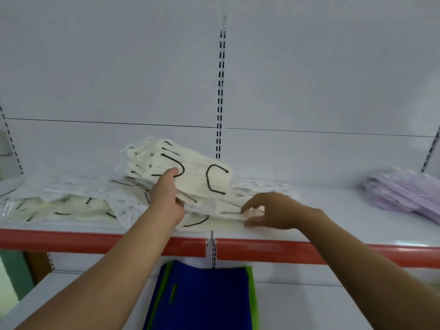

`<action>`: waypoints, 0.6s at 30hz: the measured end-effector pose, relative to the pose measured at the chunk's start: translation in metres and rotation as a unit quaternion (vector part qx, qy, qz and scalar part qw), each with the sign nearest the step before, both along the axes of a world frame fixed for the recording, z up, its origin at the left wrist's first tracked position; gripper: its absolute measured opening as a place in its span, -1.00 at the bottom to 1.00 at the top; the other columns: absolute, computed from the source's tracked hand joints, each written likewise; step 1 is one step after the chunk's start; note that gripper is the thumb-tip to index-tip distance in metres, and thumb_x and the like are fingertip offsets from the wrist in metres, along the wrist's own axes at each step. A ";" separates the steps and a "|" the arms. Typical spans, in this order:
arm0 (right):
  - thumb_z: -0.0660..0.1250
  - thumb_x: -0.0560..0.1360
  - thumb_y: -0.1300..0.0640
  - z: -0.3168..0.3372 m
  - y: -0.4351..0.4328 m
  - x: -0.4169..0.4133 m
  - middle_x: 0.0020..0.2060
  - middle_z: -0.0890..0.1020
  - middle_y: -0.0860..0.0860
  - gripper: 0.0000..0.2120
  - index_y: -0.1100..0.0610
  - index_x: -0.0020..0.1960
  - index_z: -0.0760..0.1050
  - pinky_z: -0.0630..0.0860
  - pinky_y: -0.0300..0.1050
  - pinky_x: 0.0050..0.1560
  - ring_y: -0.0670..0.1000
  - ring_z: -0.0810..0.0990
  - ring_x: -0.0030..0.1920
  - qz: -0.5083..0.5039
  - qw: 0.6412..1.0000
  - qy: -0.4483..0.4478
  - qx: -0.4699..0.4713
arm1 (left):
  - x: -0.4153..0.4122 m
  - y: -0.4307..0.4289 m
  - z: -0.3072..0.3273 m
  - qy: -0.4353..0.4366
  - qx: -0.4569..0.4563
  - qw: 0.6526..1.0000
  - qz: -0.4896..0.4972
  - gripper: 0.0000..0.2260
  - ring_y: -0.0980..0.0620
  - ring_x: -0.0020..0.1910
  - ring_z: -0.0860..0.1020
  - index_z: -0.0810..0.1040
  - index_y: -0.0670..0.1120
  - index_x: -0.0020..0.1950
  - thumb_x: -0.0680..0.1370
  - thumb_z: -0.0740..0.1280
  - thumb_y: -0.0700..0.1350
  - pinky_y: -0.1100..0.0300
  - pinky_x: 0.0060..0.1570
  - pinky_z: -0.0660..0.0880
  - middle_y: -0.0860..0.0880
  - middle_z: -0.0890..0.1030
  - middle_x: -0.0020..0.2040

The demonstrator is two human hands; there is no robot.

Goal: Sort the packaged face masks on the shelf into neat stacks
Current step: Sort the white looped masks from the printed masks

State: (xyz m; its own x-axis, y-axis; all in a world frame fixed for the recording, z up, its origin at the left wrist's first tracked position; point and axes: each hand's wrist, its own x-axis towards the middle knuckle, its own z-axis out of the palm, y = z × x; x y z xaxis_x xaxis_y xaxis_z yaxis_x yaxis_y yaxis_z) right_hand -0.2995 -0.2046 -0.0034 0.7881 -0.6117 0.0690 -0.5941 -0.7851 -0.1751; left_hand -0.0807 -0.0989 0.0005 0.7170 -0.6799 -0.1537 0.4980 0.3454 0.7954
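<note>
cream masks point(197, 177) with black loops, lilac masks point(404, 189), red shelf edge point(95, 241)

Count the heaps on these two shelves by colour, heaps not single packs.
cream masks: 1 sprawling heap
lilac masks: 1 heap
blue and green fabric: 1 stack
Total: 3
The single packs overlap too much to count.

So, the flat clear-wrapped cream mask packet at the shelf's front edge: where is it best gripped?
Probably pinch its right end, coming from the front right. The packet lies flat on the white shelf, so only a free edge gives purchase, and its left end lies beneath the left hand gripping the stack of cream masks. The right hand is at that end.
</note>
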 end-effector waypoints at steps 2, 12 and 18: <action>0.31 0.53 -0.20 -0.011 -0.003 0.010 0.14 0.56 -0.15 -0.69 -0.14 0.22 0.56 0.44 -0.10 0.18 -0.10 0.50 0.12 0.014 1.000 0.007 -0.009 | -0.001 -0.001 -0.003 -0.002 -0.001 1.000 -0.006 -0.83 -0.04 -0.17 0.65 0.62 -0.10 0.08 0.51 0.40 -0.13 0.13 -0.24 0.60 -0.06 0.70 -0.05; 0.32 0.56 -0.04 0.013 -0.017 -0.014 -0.06 0.64 -0.12 -0.83 0.01 0.03 0.61 0.48 -0.10 0.00 0.00 0.59 -0.02 0.022 0.988 -0.085 -0.125 | 0.008 0.004 0.002 0.012 -0.021 0.999 0.045 -0.80 0.00 -0.12 0.67 0.63 -0.08 0.09 0.47 0.43 -0.15 0.16 -0.12 0.62 -0.03 0.71 -0.01; 0.41 0.48 0.10 0.066 -0.028 -0.070 -0.35 0.56 -0.08 -0.88 0.05 -0.23 0.58 0.41 -0.16 -0.19 -0.05 0.49 -0.29 -0.080 0.968 -0.237 -0.025 | 0.011 0.003 0.008 0.052 -0.048 0.994 0.079 -0.86 0.03 -0.13 0.68 0.62 -0.02 0.02 0.48 0.41 -0.14 0.05 0.01 0.63 0.03 0.70 -0.06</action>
State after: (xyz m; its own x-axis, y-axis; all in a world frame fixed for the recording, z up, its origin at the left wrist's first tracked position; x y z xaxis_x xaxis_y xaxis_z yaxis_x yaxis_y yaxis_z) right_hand -0.3694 -0.2323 0.0621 0.5561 -0.7097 0.4325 -0.5704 -0.7044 -0.4225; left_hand -0.0698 -0.0960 0.0090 0.8000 -0.5750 -0.1716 0.5087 0.4983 0.7021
